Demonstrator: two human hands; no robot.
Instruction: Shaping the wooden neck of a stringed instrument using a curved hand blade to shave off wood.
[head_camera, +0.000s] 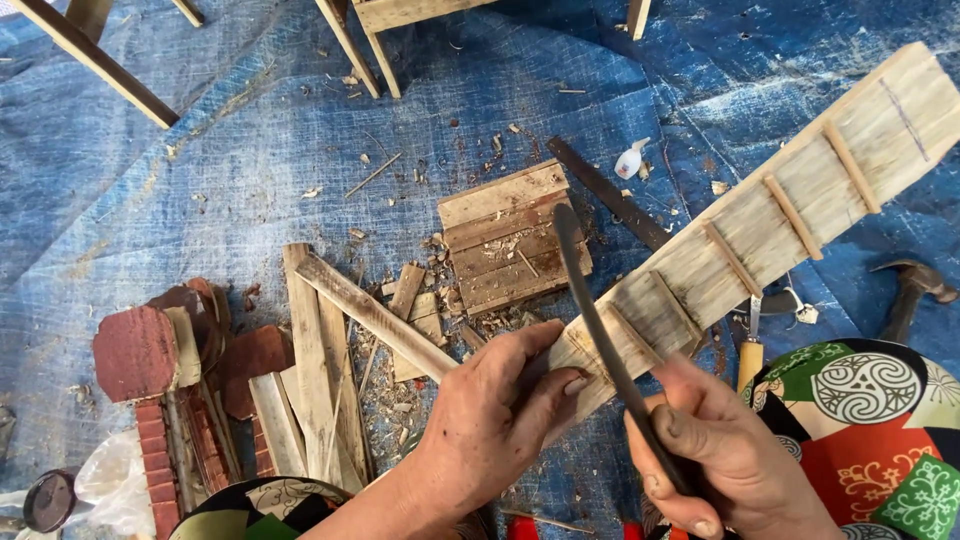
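Right hand (715, 455) is clenched tight around the handle of a long dark blade (592, 310), its curved tip standing up over the work. Left hand (500, 400) is closed on the near end of a long wooden plank (760, 225), thumb pressed across it, holding it slanted up and away to the right. The plank carries a row of thin wooden slats (793, 217) set crosswise, and the blade lies across its near end, close by the left thumb. To cut well here, I'd judge, the edge wants to run away from that thumb, with the plank braced firm and only thin shavings taken.

Out from there: a small slatted wooden panel (512, 238) lies flat just beyond, with loose offcuts (330, 360) and chips scattered to the left. A hammer (910, 290) sits on the right, red bricks (150, 370) on the left. All of it rests on a crumpled blue tarpaulin (200, 150), with wooden frame legs (85, 55) at the far edge.
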